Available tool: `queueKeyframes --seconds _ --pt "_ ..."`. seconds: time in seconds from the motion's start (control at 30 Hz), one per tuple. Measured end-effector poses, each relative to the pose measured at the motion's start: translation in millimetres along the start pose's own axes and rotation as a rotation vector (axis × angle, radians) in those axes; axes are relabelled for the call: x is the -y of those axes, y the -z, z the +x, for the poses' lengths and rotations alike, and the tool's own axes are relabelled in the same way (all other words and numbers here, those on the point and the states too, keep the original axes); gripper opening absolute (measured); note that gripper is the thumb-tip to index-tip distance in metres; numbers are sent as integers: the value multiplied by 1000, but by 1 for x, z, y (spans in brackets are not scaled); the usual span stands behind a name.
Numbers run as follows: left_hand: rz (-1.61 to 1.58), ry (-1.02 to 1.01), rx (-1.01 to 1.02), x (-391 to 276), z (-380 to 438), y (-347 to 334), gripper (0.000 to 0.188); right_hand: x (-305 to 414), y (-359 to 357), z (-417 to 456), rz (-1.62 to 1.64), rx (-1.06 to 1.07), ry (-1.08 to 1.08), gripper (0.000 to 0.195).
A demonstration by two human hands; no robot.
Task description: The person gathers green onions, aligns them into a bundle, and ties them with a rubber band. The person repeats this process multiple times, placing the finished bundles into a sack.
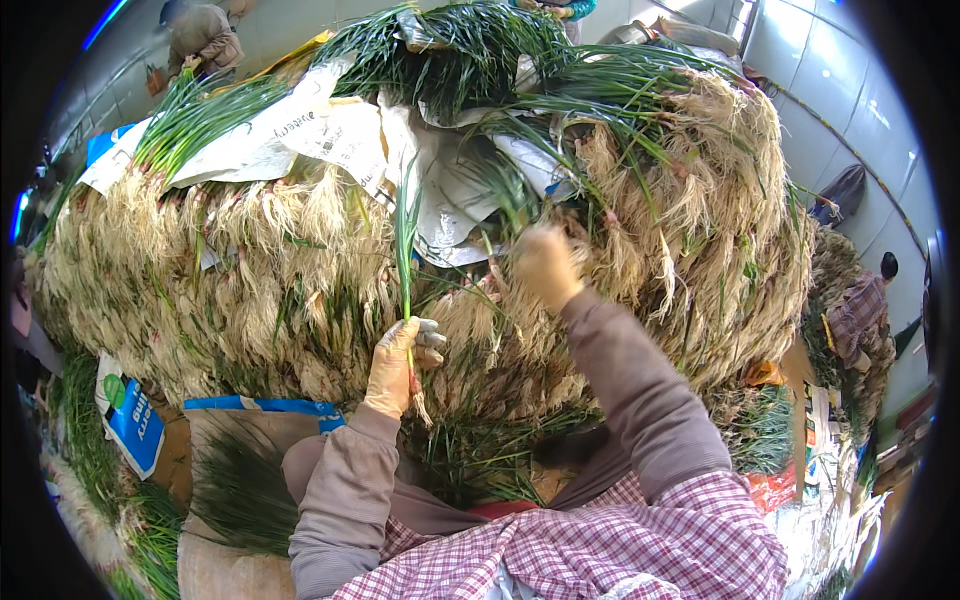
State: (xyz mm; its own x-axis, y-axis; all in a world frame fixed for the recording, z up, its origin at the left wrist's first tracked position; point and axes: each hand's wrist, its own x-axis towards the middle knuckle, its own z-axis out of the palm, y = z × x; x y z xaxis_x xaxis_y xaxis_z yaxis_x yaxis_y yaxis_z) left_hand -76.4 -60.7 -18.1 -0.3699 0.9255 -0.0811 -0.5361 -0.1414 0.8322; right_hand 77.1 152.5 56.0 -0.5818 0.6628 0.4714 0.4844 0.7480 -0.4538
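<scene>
My left hand (395, 367), in a pale glove, is shut on a scallion (407, 281) whose leaves point up, away from me. Its reddish base and thin roots hang below my fingers. My right hand (549, 264) is blurred by motion at the front of a big heap of scallions (247, 300). Its fingers look curled, and blurred green leaves (510, 187) are just beyond it; whether it grips them I cannot tell. Pale roots cover the near face of the heap. White printed sacks (442, 180) lie across its top.
A thick bundle of leaves (450, 52) tops the heap. Loose leaves (480, 450) lie between my legs, and more rest on a brown sack (240, 495) at my left. Co-workers (202, 41) are at the far left, far side and right (859, 311).
</scene>
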Motion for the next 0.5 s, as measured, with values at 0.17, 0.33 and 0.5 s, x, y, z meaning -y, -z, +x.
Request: queueKeyframes --seconds 0.17,0.33,0.5 --pt "44 9 43 6 -3 -14 33 7 -11 -51 -466 459 322 24" --pt "-67 72 64 12 -3 -30 31 -9 16 -50 -375 -41 165 54" --pt "-72 196 32 14 -5 -35 32 -14 22 -42 233 234 -341 63"
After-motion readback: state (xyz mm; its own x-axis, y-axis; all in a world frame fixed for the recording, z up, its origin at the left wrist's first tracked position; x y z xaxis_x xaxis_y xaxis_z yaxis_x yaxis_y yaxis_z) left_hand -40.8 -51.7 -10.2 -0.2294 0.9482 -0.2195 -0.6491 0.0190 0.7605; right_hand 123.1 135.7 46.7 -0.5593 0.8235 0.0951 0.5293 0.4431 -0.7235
